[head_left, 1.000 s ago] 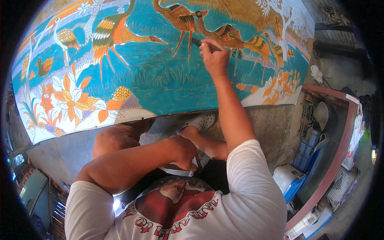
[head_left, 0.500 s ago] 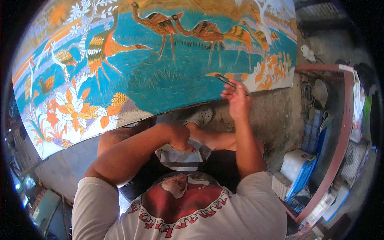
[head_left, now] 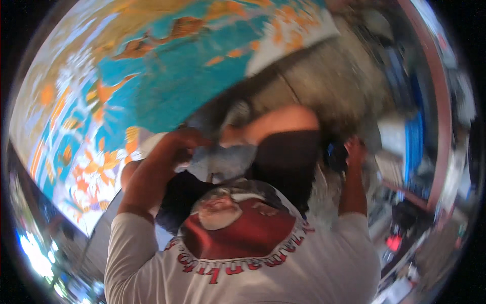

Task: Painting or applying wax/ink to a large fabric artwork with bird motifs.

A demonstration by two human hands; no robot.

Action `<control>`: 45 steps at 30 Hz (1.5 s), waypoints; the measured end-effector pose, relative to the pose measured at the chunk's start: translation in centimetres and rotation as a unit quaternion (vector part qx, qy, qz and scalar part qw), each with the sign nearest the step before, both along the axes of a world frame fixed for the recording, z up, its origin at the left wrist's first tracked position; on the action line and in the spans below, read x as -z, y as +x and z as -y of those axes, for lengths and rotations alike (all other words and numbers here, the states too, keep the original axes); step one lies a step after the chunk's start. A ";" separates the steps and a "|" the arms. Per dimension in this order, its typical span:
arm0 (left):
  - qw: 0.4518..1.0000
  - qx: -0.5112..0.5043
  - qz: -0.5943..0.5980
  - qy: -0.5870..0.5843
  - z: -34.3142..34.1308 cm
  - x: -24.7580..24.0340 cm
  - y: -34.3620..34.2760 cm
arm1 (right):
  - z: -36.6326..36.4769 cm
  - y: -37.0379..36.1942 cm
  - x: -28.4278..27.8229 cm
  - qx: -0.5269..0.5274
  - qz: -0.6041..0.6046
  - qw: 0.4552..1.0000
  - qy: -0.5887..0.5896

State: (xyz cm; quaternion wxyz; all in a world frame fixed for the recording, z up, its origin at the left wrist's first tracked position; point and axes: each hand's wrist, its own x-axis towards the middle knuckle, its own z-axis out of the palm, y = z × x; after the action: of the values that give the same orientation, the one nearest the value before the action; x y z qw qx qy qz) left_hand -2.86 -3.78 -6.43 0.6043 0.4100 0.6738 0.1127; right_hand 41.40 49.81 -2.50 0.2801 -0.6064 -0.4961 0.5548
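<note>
A large painting point(head_left: 167, 76) fills the upper left, with birds, orange flowers and teal water, blurred by motion. My left hand point(head_left: 187, 141) hangs near its lower edge, above my lap; its fingers are too smeared to read. Out to the right and low down, my right hand point(head_left: 356, 149) is beside a dark, round container point(head_left: 336, 157) with a bit of blue on it. Whether the hand touches the container, or still has the brush, is lost in the blur.
A reddish-brown frame bar point(head_left: 439, 101) runs down the right side. Near it stand a white box point(head_left: 392, 134) and a blue panel point(head_left: 414, 144). My bent knee point(head_left: 298, 119) lies between the painting and my right arm.
My right hand has moved from the painting, where it held a paintbrush, down and right to the dark container. The view has turned right, and my left hand has shifted slightly left.
</note>
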 end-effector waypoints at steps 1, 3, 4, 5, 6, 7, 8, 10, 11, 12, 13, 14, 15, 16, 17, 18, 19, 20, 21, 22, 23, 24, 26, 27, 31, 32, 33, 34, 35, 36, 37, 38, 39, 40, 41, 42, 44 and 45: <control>0.999 0.024 -0.025 -0.001 0.3 0.7 0.1 | -0.3 3.5 0.5 0.035 -0.030 0.999 -0.014; 0.999 -0.037 0.005 0.017 0.5 1.3 0.2 | 0.0 8.3 2.2 0.065 -0.036 0.996 -0.052; 0.999 -0.048 0.005 0.022 0.7 1.2 0.3 | 0.2 9.6 2.8 0.109 -0.023 0.992 -0.054; 0.998 -0.054 0.000 0.029 0.8 0.7 0.5 | 0.6 10.7 3.1 0.133 0.008 0.990 -0.047; 0.998 -0.053 -0.017 0.011 0.9 0.0 0.8 | 1.4 11.4 3.5 0.141 0.035 0.989 -0.012; 0.998 -0.049 -0.009 0.032 1.2 -1.0 0.9 | 1.6 11.5 4.0 0.154 0.038 0.987 -0.018; 0.996 -0.079 -0.030 -0.001 1.7 -2.5 0.8 | 2.0 11.6 4.1 0.148 0.066 0.986 -0.048; 0.992 -0.108 -0.059 -0.037 2.1 -5.1 0.9 | 2.6 11.3 5.0 0.142 0.088 0.982 -0.084; 0.988 -0.138 -0.050 -0.051 2.2 -6.3 0.8 | 3.0 11.2 5.6 0.132 0.114 0.981 -0.082; 0.983 -0.167 -0.045 -0.061 2.2 -7.5 0.8 | 3.3 11.2 6.2 0.127 0.146 0.978 -0.081; 0.983 -0.166 -0.046 -0.065 2.4 -8.6 1.0 | 3.5 11.4 6.8 0.123 0.135 0.980 -0.081; 0.977 -0.201 -0.044 -0.045 2.7 -9.8 1.2 | 3.6 11.7 7.4 0.117 0.136 0.979 -0.095; 0.972 -0.228 -0.052 -0.029 3.0 -10.8 1.4 | 3.8 11.9 7.9 0.119 0.143 0.977 -0.103; 0.970 -0.238 -0.045 -0.026 3.5 -11.9 1.5 | 3.8 12.0 8.3 0.104 0.141 0.979 -0.107; 0.965 -0.245 -0.080 -0.037 4.1 -12.8 1.6 | 3.8 12.6 8.3 0.076 0.178 0.979 -0.060; 0.957 -0.259 -0.120 -0.044 4.8 -13.6 1.8 | 3.8 13.0 8.0 -0.003 0.319 0.946 0.053; 0.953 -0.269 -0.126 -0.052 5.3 -13.9 1.9 | 3.8 13.7 7.4 -0.056 0.400 0.902 0.149; 0.954 -0.275 -0.123 0.008 5.7 -13.9 2.1 | 3.8 14.2 6.7 -0.139 0.491 0.835 0.206; 0.947 -0.286 -0.130 0.064 6.8 -14.7 1.7 | 3.8 14.6 5.9 -0.166 0.471 0.831 0.244; 0.907 -0.412 -0.065 0.066 7.2 -14.4 2.3 | 3.8 14.7 5.4 -0.231 0.396 0.858 0.233; 0.921 -0.366 -0.094 0.098 7.4 -14.4 1.9 | 3.9 15.4 4.7 -0.268 0.430 0.850 0.148; 0.927 -0.304 -0.186 0.115 7.5 -14.2 1.9 | 4.0 15.5 4.7 -0.286 0.450 0.834 0.142; 0.948 -0.296 -0.094 0.069 6.8 -13.7 1.3 | 4.2 16.2 5.7 -0.329 0.528 0.761 0.185; 0.951 -0.281 -0.123 0.025 6.4 -13.6 1.4 | 4.1 16.7 6.4 -0.313 0.506 0.782 0.184; 0.971 -0.201 -0.131 -0.014 5.5 -14.4 1.0 | 1.4 18.1 6.6 -0.199 -0.151 0.967 -0.044; 0.982 -0.145 -0.123 -0.012 5.1 -14.6 0.7 | 0.1 17.5 5.6 -0.275 -0.490 0.789 -0.249; 0.989 -0.089 -0.118 -0.011 4.6 -14.6 0.4 | -0.2 16.9 4.1 -0.209 -0.475 0.821 -0.237; 0.989 -0.094 -0.114 -0.009 3.9 -14.5 0.2 | -0.6 15.0 2.5 -0.088 -0.388 0.907 -0.140; 0.992 -0.074 -0.104 -0.019 3.1 -14.3 -0.1 | -0.7 11.9 0.9 0.016 -0.203 0.979 -0.018; 0.993 -0.056 -0.099 -0.032 2.2 -14.0 -0.4 | -0.8 8.1 -1.1 0.046 -0.243 0.968 -0.035; 0.993 -0.061 -0.093 -0.025 1.3 -13.6 -0.6 | -0.6 4.0 -3.4 0.060 -0.264 0.962 -0.028; 0.991 -0.043 -0.127 0.014 0.3 -13.1 -0.5 | 0.0 -0.1 -5.9 0.071 -0.426 0.893 -0.129; 0.984 -0.025 -0.164 0.064 -0.4 -12.7 -0.5 | 1.1 -4.7 -8.0 0.060 -0.424 0.895 -0.125; 0.985 -0.031 -0.159 0.056 -0.9 -12.2 -0.3 | 2.6 -9.2 -9.6 0.039 -0.429 0.895 -0.118; 0.989 -0.056 -0.127 0.044 -1.4 -11.8 0.0 | 4.3 -13.4 -11.2 -0.098 -0.501 0.840 -0.183; 0.991 -0.080 -0.100 0.027 -1.7 -11.4 0.0 | 6.2 -17.4 -12.4 -0.238 -0.565 0.751 -0.246; 0.991 -0.001 -0.133 -0.009 -1.9 -10.7 -0.2 | 10.3 -25.8 -13.4 -0.221 -0.541 0.777 -0.235; 0.981 0.081 -0.172 -0.048 -1.8 -10.4 -0.5 | 12.5 -29.5 -13.5 -0.268 -0.527 0.769 -0.241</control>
State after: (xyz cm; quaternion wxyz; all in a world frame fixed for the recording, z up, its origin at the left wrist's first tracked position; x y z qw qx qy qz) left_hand -3.35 -1.99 4.01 0.5057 0.4474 0.7365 -0.0412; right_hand 11.86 37.35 11.05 0.1822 -0.1081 -0.2630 0.9412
